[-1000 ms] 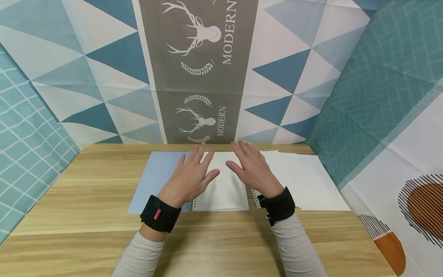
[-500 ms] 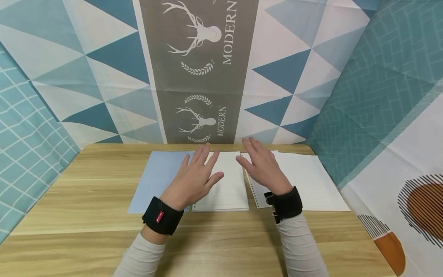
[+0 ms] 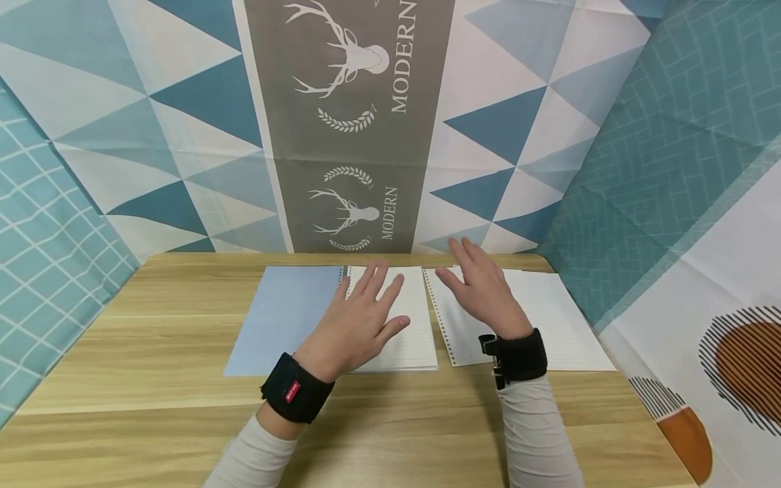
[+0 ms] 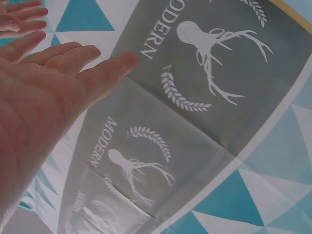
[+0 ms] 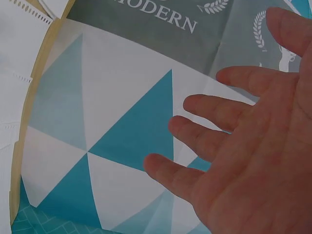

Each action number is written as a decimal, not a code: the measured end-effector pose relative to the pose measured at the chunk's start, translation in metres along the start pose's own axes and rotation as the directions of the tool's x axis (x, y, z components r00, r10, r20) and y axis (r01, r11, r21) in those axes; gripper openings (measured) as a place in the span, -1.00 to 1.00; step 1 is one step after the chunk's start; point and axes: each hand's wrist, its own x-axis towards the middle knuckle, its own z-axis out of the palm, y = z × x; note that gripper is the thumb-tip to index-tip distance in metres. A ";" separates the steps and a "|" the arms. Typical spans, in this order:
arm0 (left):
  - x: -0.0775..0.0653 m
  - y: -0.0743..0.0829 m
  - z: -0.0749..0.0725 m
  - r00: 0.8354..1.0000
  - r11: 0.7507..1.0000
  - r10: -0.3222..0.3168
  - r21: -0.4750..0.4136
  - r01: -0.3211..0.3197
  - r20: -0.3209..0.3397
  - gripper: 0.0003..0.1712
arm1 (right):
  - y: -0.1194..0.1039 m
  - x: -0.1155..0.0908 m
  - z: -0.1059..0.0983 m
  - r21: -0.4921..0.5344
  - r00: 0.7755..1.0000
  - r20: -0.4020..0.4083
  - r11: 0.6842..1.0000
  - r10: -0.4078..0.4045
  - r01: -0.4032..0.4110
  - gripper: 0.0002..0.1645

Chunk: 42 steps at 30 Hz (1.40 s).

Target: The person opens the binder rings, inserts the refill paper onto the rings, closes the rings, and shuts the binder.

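Note:
My left hand [image 3: 356, 322], fingers spread and holding nothing, hovers over a ring binder that lies open on the table. Its blue cover [image 3: 283, 305] shows to the left of the hand, and a stack of lined white paper [image 3: 411, 318] to the right. The hand hides part of the binder's spine. Farther right, my right hand [image 3: 485, 291] is also held in the air with straight fingers, above loose punched sheets [image 3: 457, 332]. In the right wrist view its fingers [image 5: 214, 107] are apart with nothing between them.
More lined sheets [image 3: 567, 325] overlap at the right end of the wooden table [image 3: 152, 393]. A patterned cloth [image 3: 360, 135] hangs behind the table's back edge, and further cloths stand at the left and right sides.
Both hands have drifted to the right, the left one also slightly toward the body. More of the binder's spine and the loose sheets' punched edge now shows. The papers have not moved.

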 end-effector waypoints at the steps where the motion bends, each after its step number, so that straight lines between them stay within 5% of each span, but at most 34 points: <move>1: 0.000 0.002 0.001 1.000 1.000 0.005 0.003 -0.005 -0.001 -0.20 | 0.001 0.000 0.000 0.003 1.000 0.000 1.000 0.005 -0.005 -0.16; 32: -0.006 0.039 0.016 0.986 0.979 0.163 0.119 -0.165 0.022 -0.18 | 0.041 -0.014 -0.031 0.118 0.984 0.035 0.977 0.173 -0.176 -0.08; 42: -0.008 0.049 0.024 0.979 0.971 0.201 0.125 -0.204 0.032 -0.19 | 0.075 -0.026 -0.044 0.143 0.981 -0.004 0.971 0.196 -0.194 -0.06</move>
